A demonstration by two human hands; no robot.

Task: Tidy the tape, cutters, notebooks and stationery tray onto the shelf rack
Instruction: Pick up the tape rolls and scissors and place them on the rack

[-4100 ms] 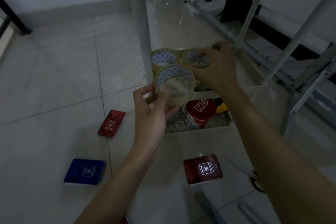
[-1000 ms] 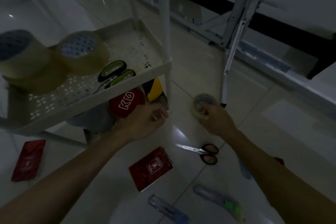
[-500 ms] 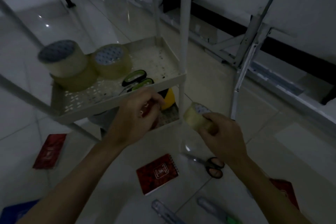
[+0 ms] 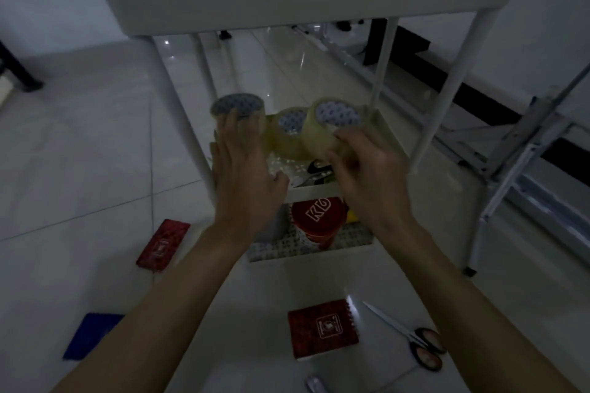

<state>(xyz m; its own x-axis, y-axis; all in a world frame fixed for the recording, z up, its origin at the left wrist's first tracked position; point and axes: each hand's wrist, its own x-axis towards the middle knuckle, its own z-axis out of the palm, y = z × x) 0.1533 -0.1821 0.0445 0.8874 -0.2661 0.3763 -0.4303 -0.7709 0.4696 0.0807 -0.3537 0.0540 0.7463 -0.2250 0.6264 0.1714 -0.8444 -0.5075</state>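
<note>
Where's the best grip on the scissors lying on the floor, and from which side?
Come from above onto the scissors at the black handle loops: they lie flat, loops toward the person, thin blades pointing away. Probably pinch a loop edge with the fingers.

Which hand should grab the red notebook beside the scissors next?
Probably the left hand: it lies open against a tape roll, while the right hand grips another roll.

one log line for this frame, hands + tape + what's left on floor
left hand: flat on left tape roll | right hand: holds right tape roll at middle shelf | floor: scissors, red notebook
</note>
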